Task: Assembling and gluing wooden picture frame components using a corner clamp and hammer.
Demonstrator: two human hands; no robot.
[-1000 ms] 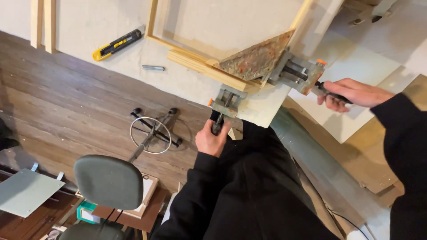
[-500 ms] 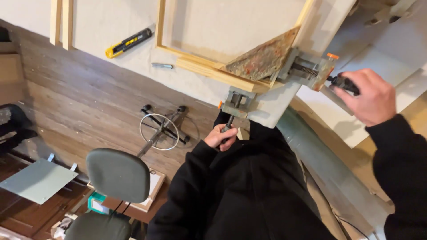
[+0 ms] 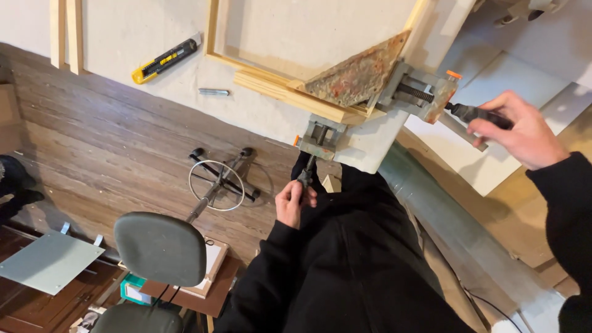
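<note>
- Head view: corner clamp [image 3: 370, 105], grey metal w/ rusty triangular plate, sits on near right corner of pale worktable [image 3: 259, 117], gripping corner of wooden frame [image 3: 271, 77].
- Left hand [image 3: 295, 202] below table edge, fingers closed round clamp's lower screw handle [image 3: 306, 172], which hangs down off the table.
- Right hand [image 3: 524, 132] at right, fingers pinched shut on black handle [image 3: 475, 114] of the other screw, sticking out right past orange tip.
- Yellow-black utility knife [image 3: 165, 60] lies on table, far left of frame; small metal piece [image 3: 214, 92] just near of it.
- Two wood strips [image 3: 66, 34] at far left of table.
- Grey stool [image 3: 159, 248] on wood floor, near left; stool base w/ ring [image 3: 221, 182] between stool & table.
</note>
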